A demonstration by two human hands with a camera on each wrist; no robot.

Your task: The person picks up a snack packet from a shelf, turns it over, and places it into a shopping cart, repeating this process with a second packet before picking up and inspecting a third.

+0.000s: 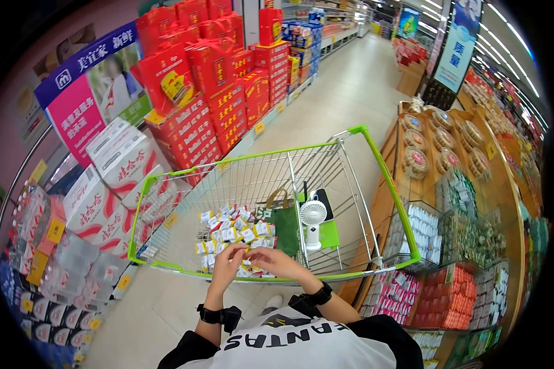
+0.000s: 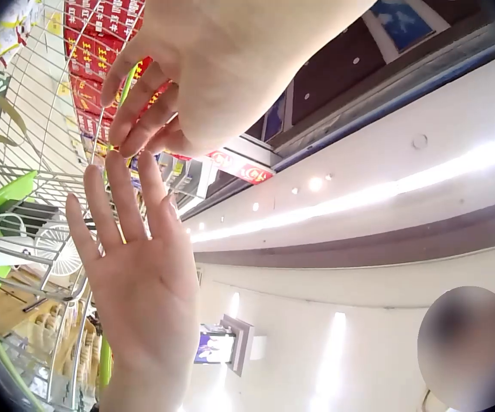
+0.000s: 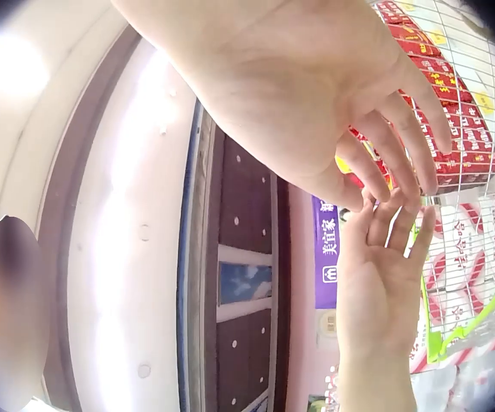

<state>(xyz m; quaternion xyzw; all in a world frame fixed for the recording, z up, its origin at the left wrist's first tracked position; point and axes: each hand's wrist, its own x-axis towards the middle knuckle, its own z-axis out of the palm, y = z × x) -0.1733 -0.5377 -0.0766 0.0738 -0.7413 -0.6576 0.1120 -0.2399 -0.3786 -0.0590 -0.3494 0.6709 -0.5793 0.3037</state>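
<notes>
In the head view, the left hand (image 1: 228, 267) and right hand (image 1: 280, 264) are over the near side of a shopping cart with a green rim (image 1: 395, 190), fingertips close together. Both palms face the wrist cameras with nothing in them. The left wrist view has the left hand (image 2: 205, 77) above and the right hand (image 2: 140, 283) below, its fingers spread. A pile of small white-and-yellow packets (image 1: 243, 230) lies in the cart beyond the hands. Right of it are a dark green bag (image 1: 283, 229) and a white handheld fan (image 1: 313, 215).
Red boxes (image 1: 203, 80) are stacked along the left, with white cartons (image 1: 104, 209) and bottles (image 1: 68, 277) nearer. A wooden shelf (image 1: 415, 181) with bins of wrapped goods and round tubs (image 1: 415, 161) runs along the right. The aisle floor (image 1: 351, 86) stretches ahead.
</notes>
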